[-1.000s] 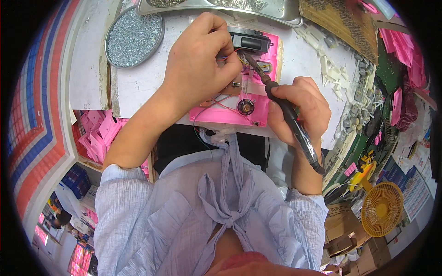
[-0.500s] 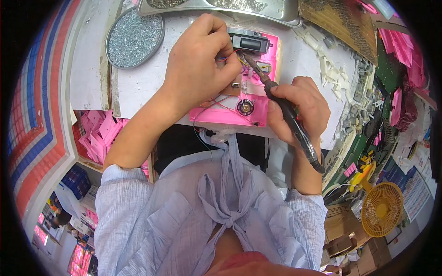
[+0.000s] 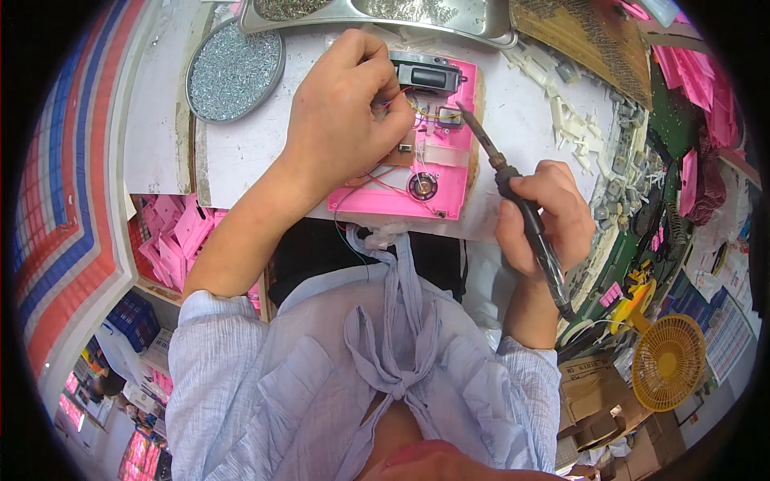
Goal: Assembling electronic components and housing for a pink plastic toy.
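Note:
My right hand grips a soldering iron by its black handle. The metal tip points up and left, over the right side of a pink plastic housing. My left hand is closed in a pinch over the housing's left part, with thin coloured wires at its fingertips. Fixed in the housing are a black rectangular module, a small boxed part with a yellow wire, a brown circuit board partly under my left hand, and a round speaker. Loose wires hang over the near edge.
A round dish of silver screws stands at the far left. A metal tray of small parts and a cardboard sheet lie at the back. White and grey plastic pieces spread along the right. A yellow fan stands lower right.
My right hand has drawn the soldering iron to the right and slightly nearer, taking its tip away from the wires at my left fingertips. My left hand has stayed almost still.

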Motion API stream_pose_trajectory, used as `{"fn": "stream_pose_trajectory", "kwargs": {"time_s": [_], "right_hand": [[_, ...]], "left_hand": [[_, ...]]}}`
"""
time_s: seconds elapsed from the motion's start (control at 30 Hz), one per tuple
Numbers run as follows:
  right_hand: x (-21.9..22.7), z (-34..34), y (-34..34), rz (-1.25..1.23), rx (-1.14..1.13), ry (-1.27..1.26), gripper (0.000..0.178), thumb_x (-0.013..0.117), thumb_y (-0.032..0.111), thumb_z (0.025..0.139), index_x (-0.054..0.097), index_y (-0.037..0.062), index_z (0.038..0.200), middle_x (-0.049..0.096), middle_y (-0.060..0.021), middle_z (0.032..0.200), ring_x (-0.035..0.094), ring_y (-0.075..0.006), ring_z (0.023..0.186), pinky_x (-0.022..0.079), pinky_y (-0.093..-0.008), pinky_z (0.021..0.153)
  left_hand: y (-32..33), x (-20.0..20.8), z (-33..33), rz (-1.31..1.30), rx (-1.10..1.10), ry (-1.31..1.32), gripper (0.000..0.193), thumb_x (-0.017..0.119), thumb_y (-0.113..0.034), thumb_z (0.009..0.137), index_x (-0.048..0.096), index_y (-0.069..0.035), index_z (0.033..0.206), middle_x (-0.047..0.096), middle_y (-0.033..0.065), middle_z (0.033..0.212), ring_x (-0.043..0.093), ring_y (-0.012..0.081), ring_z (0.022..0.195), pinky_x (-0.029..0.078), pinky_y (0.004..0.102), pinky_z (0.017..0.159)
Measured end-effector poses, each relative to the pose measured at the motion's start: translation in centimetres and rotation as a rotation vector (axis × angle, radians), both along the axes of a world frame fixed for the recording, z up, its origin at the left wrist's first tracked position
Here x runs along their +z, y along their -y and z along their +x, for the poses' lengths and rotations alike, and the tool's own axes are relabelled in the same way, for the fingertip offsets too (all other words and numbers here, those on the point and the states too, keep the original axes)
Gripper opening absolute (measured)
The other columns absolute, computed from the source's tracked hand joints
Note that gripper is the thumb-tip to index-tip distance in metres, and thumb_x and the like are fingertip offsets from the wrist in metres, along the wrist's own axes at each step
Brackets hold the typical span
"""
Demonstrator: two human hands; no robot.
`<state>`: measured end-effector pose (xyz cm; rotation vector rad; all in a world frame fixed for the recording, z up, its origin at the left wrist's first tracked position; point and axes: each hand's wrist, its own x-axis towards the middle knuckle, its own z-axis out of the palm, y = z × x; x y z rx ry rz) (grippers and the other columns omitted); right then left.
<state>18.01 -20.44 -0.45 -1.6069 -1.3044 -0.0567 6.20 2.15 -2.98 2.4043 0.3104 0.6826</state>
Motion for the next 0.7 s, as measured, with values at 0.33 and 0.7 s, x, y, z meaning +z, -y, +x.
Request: {"fn": "stream_pose_trajectory", "kwargs": {"time_s": [0.33, 0.7], "right_hand": [[0.0, 0.2, 0.8, 0.022, -0.023, -0.009, 0.029, 0.074, -0.001, 0.071, 0.066, 0.001, 0.099, 0.063, -0.0089, 0.07, 0.05, -0.0226, 0.054, 0.041, -0.0336, 0.056], [0.0, 0.7, 1.9, 0.016, -0.067, -0.03, 0.028, 0.075, -0.001, 0.072, 0.066, -0.0006, 0.099, 0.059, -0.0086, 0.067, 0.05, -0.0218, 0.055, 0.04, -0.0313, 0.055]], "left_hand": [[0.2, 0.0, -0.1, 0.034, 0.021, -0.038, 0.015, 0.075, -0.004, 0.071, 0.062, 0.001, 0.078, 0.058, 0.0104, 0.097, 0.061, 0.0248, 0.081, 0.051, 0.0328, 0.07], [0.2, 1.9, -1.4, 0.06, -0.021, -0.002, 0.023, 0.077, -0.002, 0.071, 0.066, -0.002, 0.091, 0.06, 0.0111, 0.103, 0.064, 0.0298, 0.087, 0.054, 0.0376, 0.073]]}}
